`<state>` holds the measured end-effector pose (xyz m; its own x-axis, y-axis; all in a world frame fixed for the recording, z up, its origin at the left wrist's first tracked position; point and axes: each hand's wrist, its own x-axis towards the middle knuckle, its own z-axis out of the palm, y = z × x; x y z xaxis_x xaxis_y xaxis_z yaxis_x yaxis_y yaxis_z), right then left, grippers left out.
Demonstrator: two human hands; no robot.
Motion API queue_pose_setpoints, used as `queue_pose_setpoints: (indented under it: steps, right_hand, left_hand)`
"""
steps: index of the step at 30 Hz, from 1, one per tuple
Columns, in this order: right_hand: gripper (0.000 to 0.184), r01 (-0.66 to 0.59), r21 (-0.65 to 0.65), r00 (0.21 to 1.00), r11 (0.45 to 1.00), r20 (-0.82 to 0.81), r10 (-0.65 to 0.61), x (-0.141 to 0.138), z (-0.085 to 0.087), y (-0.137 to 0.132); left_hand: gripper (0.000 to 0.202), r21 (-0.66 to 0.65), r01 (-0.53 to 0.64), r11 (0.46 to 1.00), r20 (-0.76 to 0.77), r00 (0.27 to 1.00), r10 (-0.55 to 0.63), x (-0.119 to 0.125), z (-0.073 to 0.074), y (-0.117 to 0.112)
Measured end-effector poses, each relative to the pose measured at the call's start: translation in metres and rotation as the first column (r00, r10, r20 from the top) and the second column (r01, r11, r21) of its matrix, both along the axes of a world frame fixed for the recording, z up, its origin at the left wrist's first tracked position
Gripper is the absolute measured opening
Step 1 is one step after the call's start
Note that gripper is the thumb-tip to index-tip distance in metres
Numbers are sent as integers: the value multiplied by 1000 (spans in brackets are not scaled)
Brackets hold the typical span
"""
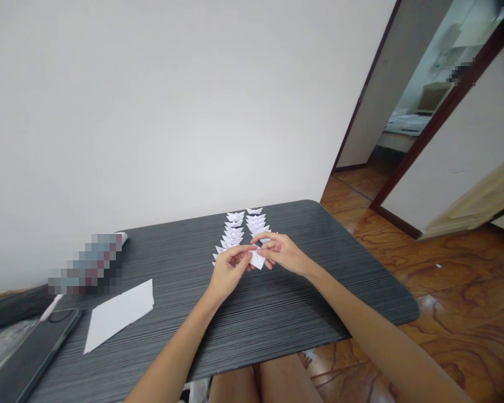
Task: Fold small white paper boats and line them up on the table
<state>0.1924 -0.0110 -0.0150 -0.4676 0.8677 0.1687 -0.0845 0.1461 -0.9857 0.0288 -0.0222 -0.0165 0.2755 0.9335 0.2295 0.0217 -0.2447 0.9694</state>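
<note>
Left hand [228, 270] and right hand [289, 254] both pinch one small folded paper [259, 260] over the tabletop [327, 240]. Past it I see two rows of boats [234, 231]; my hands hide some, so I can't count all. White paper [124, 313] lies left.

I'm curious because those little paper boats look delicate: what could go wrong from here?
The left hand and right hand overlap the rows of paper boats in this view, so either might nudge some out of line. The folded paper held between both hands is small, so a slip of the fingers could perhaps leave a crooked crease.
</note>
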Motion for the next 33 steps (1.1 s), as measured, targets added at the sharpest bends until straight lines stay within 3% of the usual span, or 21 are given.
queue_pose_setpoints:
  steps: [5, 7, 9, 13, 16, 18, 21, 24, 28, 33]
  right_hand:
    - [22, 23, 10, 998, 1000, -61, -23, 0, -1, 0]
    - [17, 56, -11, 993, 998, -100, -57, 0, -2, 1]
    - [17, 62, -64, 987, 996, -148, -71, 0, -1, 2]
    - [22, -33, -181, 972, 983, -235, -10, -1, 3, -1]
    - [26, -63, -194, 977, 979, -211, 21, -3, 3, -2]
    - [25, 13, -156, 993, 988, -111, -30, -3, 0, -2]
    - [20, 169, 0, 984, 986, 54, -169, -3, -4, -1]
    - [22, 174, 77, 978, 982, 102, -181, -3, -7, -1]
    - [27, 122, 3, 992, 992, 41, -122, -6, -6, -2]
    - [26, 122, -30, 991, 992, -47, -123, -10, -4, -4]
  left_hand:
    - [19, -31, 21, 999, 30, 999, -20, -2, 2, 0]
    - [21, 35, 53, 998, -1, 999, -53, -4, 3, 0]
    - [23, 191, 70, 979, -99, 994, -52, -6, 4, -1]
    - [20, 546, 26, 837, -283, 947, 155, -10, 3, 0]
    - [14, 622, -63, 780, -261, 923, 283, -11, 0, 2]
    - [14, 577, -97, 811, -264, 918, 297, -11, -1, 3]
    - [15, 418, -79, 905, -293, 931, 217, -10, -3, 2]
    - [18, 234, -39, 971, -266, 959, 102, -9, -4, 1]
    - [21, 49, -23, 999, -154, 988, 30, -7, -4, 1]
    - [24, -71, -13, 997, -27, 1000, 11, -5, 0, 2]
